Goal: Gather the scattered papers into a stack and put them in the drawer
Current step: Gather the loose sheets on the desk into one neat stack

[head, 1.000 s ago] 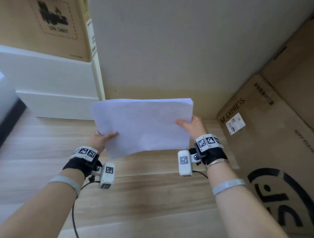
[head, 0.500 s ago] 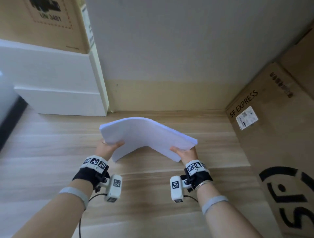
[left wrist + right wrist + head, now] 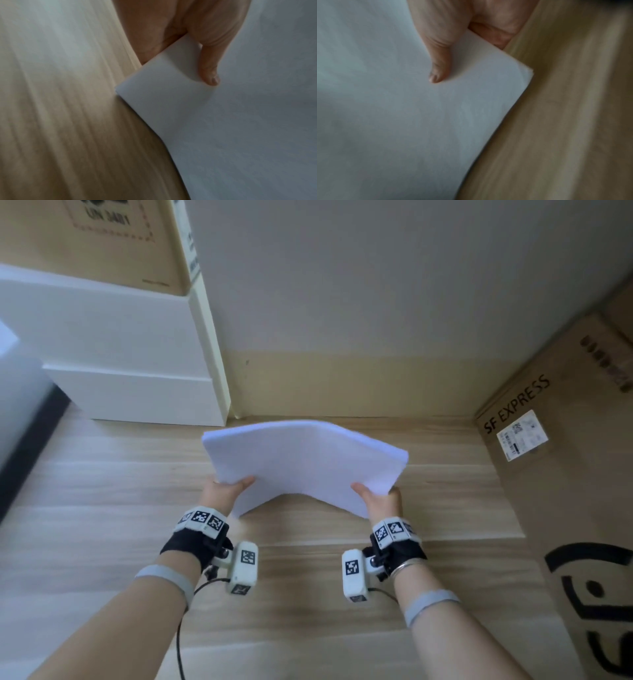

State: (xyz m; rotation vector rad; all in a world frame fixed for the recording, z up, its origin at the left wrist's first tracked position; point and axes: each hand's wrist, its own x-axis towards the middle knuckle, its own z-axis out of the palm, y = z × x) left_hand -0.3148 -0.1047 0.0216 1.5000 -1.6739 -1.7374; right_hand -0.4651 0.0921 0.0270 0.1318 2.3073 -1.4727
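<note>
The paper stack (image 3: 301, 460) has dropped flatter, both hands (image 3: 226, 491) (image 3: 380, 501) pinching its near corners above open floor (image 3: 308, 594).

Soft, even daylight in the head view, no glare, wide-angle bending at the edges. The wood floor (image 3: 102, 491) smears with motion blur. Both wrist views run dim and soft, the paper stack (image 3: 240, 121) grey in shade, floor streaked.
</note>
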